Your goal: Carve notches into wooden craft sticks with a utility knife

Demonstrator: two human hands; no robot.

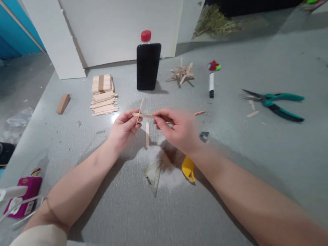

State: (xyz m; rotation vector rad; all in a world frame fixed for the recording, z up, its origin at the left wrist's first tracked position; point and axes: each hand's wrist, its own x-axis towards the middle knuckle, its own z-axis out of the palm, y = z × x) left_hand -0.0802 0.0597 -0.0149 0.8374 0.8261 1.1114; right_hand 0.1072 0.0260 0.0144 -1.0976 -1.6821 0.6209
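Between the fingers of my left hand (125, 128) are two wooden craft sticks crossed over each other. One craft stick (141, 103) points away from me, while the other craft stick (147, 115) runs sideways. My right hand (177, 128) pinches the right end of the sideways stick. Whether the two are joined cannot be made out. A loose craft stick (147, 135) lies on the grey table (89, 193) just below the hands. Close to my right wrist sit a yellow tool (188, 169) and a small grey metal piece (204, 136). A clear set square (153, 177) lies nearer to me.
Behind my hands a black phone (147, 67) leans on a red-capped bottle (146, 36). Stacked craft sticks (104, 101) lie left, a criss-cross pile of sticks (182, 74) behind. Right are a white marker (211, 85) and green-handled pliers (274, 102). A purple power strip (28, 194) stands front left.
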